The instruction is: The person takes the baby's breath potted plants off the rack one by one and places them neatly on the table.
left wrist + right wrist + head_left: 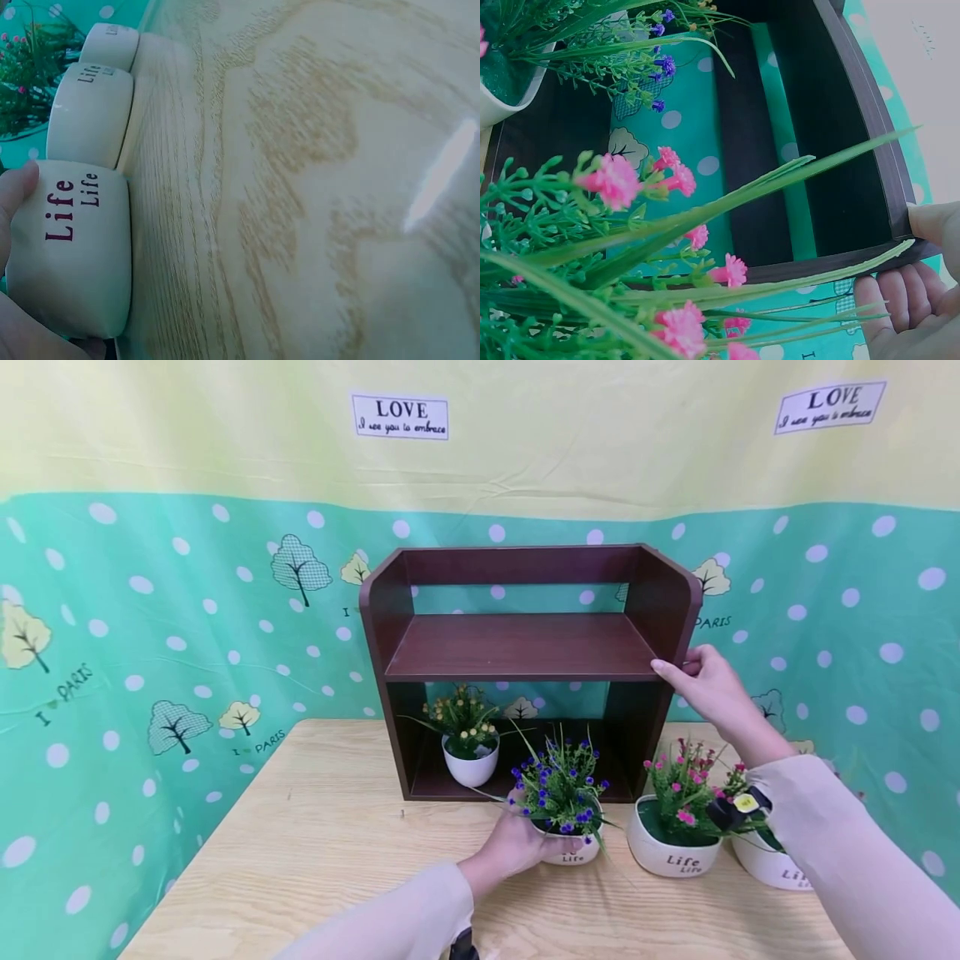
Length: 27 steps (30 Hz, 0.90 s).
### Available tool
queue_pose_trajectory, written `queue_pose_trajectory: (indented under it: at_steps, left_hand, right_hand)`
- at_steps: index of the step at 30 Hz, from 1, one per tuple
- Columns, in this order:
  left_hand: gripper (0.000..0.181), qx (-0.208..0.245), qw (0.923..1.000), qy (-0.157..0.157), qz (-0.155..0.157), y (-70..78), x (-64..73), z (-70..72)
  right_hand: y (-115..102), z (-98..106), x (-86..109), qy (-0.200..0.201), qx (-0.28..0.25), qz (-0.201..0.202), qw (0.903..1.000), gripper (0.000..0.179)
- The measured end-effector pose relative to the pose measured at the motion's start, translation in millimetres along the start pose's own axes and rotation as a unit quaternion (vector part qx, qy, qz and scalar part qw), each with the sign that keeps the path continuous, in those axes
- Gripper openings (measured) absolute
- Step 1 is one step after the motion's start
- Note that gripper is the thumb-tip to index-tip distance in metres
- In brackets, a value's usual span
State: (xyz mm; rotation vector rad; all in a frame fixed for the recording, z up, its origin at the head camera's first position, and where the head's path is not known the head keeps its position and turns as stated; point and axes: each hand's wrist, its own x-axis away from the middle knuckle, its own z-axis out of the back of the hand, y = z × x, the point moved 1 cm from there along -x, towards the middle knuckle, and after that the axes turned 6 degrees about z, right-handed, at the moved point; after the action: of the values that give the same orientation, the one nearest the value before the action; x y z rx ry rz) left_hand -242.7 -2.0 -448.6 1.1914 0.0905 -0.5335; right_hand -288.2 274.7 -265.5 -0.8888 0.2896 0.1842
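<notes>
My left hand grips a white oval flowerpot with blue-purple artificial flowers, just in front of the dark brown shelf. In the left wrist view the thumb lies against this pot's lettered wall, and its underside meets or nearly meets the tabletop. My right hand holds the shelf's right side panel, thumb at the front edge and fingers around the outer side. Inside the lower compartment, at the left, stands a round white pot with yellow flowers.
To the right on the wooden table stand a white pot with pink flowers and another white pot, partly hidden by my right sleeve. A green and yellow patterned cloth hangs behind the table.
</notes>
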Motion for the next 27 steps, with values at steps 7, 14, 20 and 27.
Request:
queue_pose_trajectory:
  at_steps: [7,14,20,27]
  left_hand:
    - [0.080,-0.042,0.9975,-0.001,0.056,-1.9,2.5,1.1]
    - [0.079,-0.030,0.9980,-0.029,0.047,-1.7,-0.1,4.0]
    - [0.085,-0.056,0.9945,-0.027,0.084,-2.1,4.2,13.1]
    - [0.099,-0.040,0.9879,-0.019,0.148,-7.1,7.6,25.2]
  right_hand:
    - [0.8,0.5,-0.6,0.002,0.001,0.001,1.0000,0.078]
    - [1.6,0.3,-0.3,0.000,-0.004,-0.001,1.0000,0.078]
    - [0.5,0.2,0.5,0.002,-0.003,-0.002,1.0000,0.078]
    - [-0.4,-0.2,0.8,0.003,-0.001,0.000,1.0000,0.078]
